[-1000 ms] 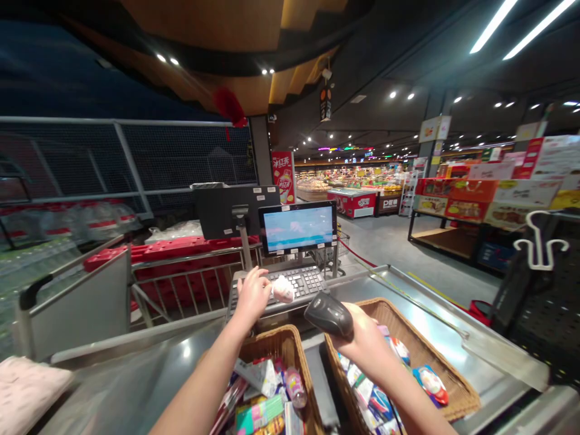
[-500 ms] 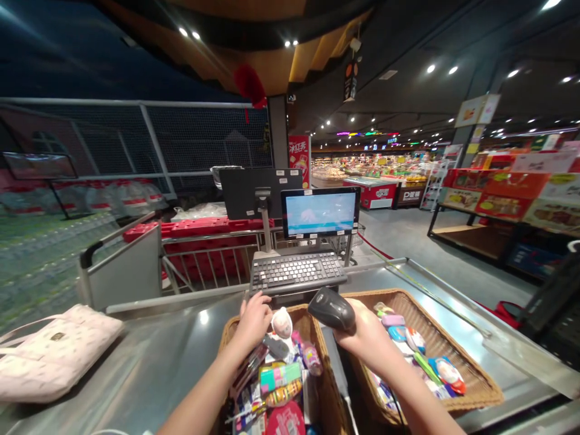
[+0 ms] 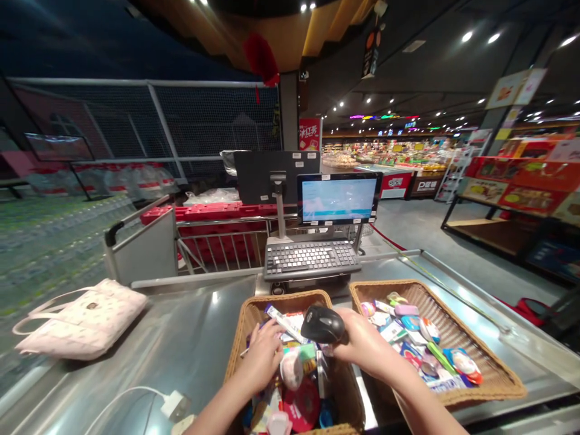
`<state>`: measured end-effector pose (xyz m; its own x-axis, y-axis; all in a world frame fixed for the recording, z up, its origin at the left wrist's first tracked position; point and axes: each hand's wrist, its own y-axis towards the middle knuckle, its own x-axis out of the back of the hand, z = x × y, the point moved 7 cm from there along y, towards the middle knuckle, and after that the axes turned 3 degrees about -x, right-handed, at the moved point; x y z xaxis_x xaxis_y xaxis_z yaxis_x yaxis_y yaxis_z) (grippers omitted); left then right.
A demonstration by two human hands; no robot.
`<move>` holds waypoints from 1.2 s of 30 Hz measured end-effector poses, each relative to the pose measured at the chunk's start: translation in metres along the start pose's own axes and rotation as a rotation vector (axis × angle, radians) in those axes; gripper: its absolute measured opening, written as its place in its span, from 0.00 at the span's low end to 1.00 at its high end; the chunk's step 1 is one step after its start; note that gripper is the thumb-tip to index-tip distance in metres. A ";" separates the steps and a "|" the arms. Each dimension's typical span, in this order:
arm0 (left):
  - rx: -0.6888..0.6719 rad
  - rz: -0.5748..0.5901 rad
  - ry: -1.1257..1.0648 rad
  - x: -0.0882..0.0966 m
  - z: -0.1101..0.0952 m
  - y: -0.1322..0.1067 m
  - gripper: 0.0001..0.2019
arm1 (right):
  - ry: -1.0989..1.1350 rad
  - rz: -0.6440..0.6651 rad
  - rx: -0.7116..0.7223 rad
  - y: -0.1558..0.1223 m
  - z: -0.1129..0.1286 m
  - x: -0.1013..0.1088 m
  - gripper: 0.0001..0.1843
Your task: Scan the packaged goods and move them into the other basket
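Observation:
My right hand is wrapped around a black handheld barcode scanner, its head pointing left over the left wicker basket. Low in that same basket, my left hand has a whitish egg-shaped package at its thumb side. The grip is partly hidden, but the package moves along with the hand. Around it lie a red round pack, a green box and a long white-and-purple packet. Another wicker basket on the right holds several small colourful packages, egg-shaped ones among them.
A keyboard and a lit screen stand behind the baskets on the metal counter. At left lie a pale pink handbag and a white plug with cable. Metal railings stand beyond.
My left hand has moved down and nearer within the left basket, the egg-shaped package along with it. The scanner has lowered slightly relative to the keyboard. The view has shifted left.

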<state>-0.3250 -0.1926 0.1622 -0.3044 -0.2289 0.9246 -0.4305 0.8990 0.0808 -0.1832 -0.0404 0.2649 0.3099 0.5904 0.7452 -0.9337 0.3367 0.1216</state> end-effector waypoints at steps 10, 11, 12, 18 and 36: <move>-0.041 0.070 0.038 -0.014 -0.006 -0.014 0.05 | 0.011 0.070 -0.022 -0.004 -0.004 -0.021 0.15; -0.056 0.053 0.039 -0.011 -0.008 -0.012 0.04 | 0.010 0.067 -0.027 -0.004 -0.006 -0.019 0.14; -0.075 0.029 0.034 -0.008 -0.010 -0.009 0.04 | 0.010 0.061 -0.033 -0.005 -0.008 -0.016 0.13; -0.214 -0.107 -0.014 0.008 -0.043 0.037 0.04 | 0.031 -0.026 -0.081 -0.019 -0.036 0.024 0.09; -0.665 0.003 0.241 -0.123 -0.264 0.251 0.28 | -0.073 -0.449 -0.440 -0.113 -0.192 0.192 0.11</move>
<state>-0.1710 0.1594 0.1673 -0.0755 -0.2058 0.9757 0.2036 0.9547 0.2171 0.0166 0.1761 0.2686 0.6271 0.2748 0.7288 -0.5496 0.8191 0.1640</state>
